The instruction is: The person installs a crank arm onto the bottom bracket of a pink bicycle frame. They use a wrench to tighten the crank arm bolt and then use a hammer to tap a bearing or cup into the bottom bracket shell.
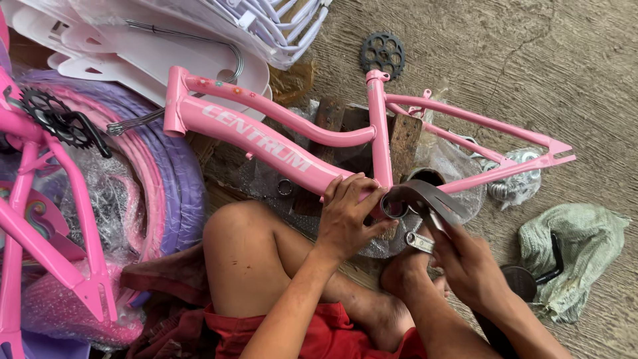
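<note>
Head view: left hand (345, 216) clamps the pink bicycle frame (266, 136) at its bottom bracket shell (393, 207). Right hand (465, 262), fingers closed, holds a grey spanner (425, 198) on that shell, just right of the left hand; the frame's long axis runs left to right.
</note>
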